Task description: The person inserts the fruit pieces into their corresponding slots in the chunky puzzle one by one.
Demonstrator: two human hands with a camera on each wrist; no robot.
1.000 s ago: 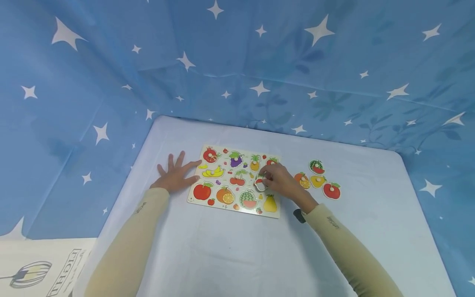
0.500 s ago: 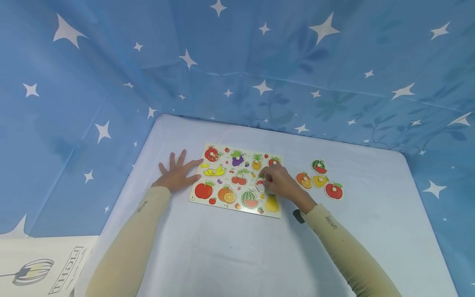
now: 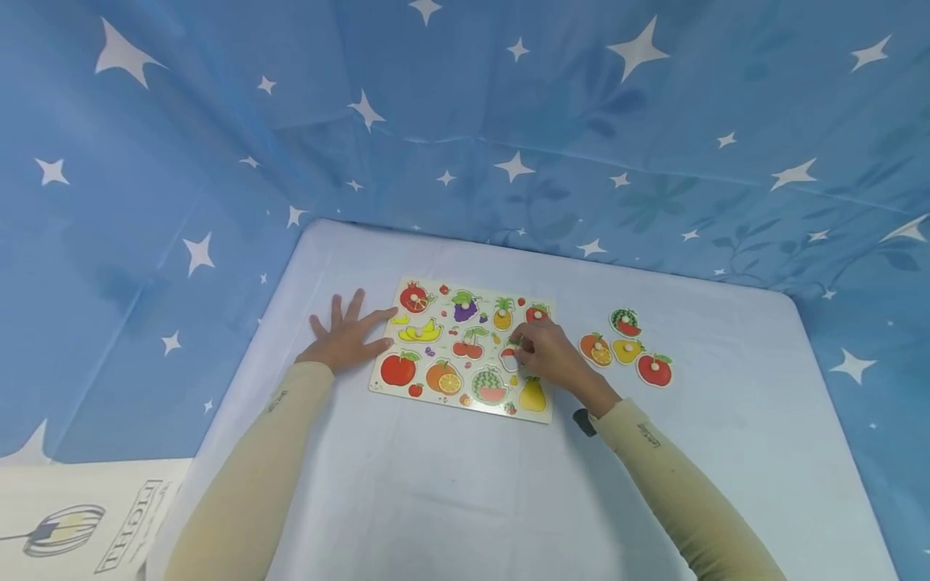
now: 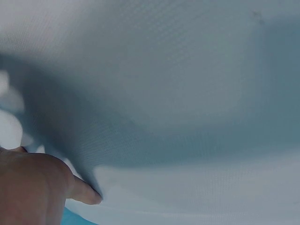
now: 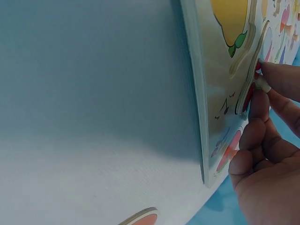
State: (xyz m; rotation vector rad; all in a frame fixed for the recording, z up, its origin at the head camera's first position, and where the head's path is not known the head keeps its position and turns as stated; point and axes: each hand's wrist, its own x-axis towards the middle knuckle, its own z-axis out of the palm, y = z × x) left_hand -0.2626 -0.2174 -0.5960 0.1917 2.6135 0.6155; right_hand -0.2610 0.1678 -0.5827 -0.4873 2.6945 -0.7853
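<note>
A fruit puzzle board (image 3: 388, 390) lies on the white-covered table. With fingers spread, my left hand (image 3: 340, 343) rests at its left side, thumb and index finger reaching the edge. My right hand (image 3: 546, 353) is over the board's right part, pinching the small pale knob (image 5: 262, 84) of a red-and-white fruit piece (image 3: 509, 359). The fingers partly cover that piece. In the right wrist view it lies against the board, near a pear picture (image 5: 232, 18). Knobbed bananas (image 3: 420, 332), grapes (image 3: 465, 307) and a pineapple (image 3: 504, 315) sit on the board.
Right of the board lie loose knobbed pieces: a watermelon (image 3: 625, 322), an orange (image 3: 595, 349), a yellow fruit (image 3: 627, 350) and a red apple (image 3: 655, 370). Blue star-patterned cloth (image 3: 465, 97) hangs behind the table. A printed white cloth (image 3: 73, 516) is at lower left.
The red-and-white piece under my right fingers has shifted slightly and shows less of a dark edge, looking flatter on the board. The left hand stays still.
</note>
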